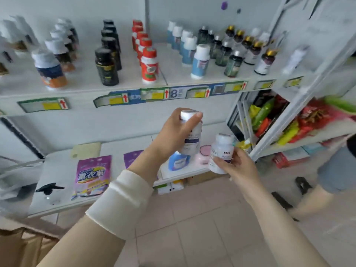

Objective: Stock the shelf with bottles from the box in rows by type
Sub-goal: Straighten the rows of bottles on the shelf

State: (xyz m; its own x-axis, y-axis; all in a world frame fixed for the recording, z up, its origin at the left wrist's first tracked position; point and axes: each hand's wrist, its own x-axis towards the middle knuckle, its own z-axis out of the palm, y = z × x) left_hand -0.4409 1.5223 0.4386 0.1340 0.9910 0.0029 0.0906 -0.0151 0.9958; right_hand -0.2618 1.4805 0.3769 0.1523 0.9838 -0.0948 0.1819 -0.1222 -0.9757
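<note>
Both hands are in front of the upper shelf [134, 89], a little below its front edge. The left hand [171, 133] holds one white bottle [192, 139] upright; its fingers [194, 117] are curled round the upper part, just under the cap. The right hand [238, 166], lower and more to the right under the same shelf, holds a second white bottle [221, 149], slightly tilted, with the fingers [221, 161] wrapped round its lower body. Both look like small plastic pill bottles with a smooth label, so I judge them light and stiff, not fragile, but maybe a little slippery. A grip round the body, below the cap, seems the safest for setting them down upright. On the shelf the stocked bottles [148, 60] stand in rows by type. The cardboard box [21, 247] is far below the shelf, to the left
</note>
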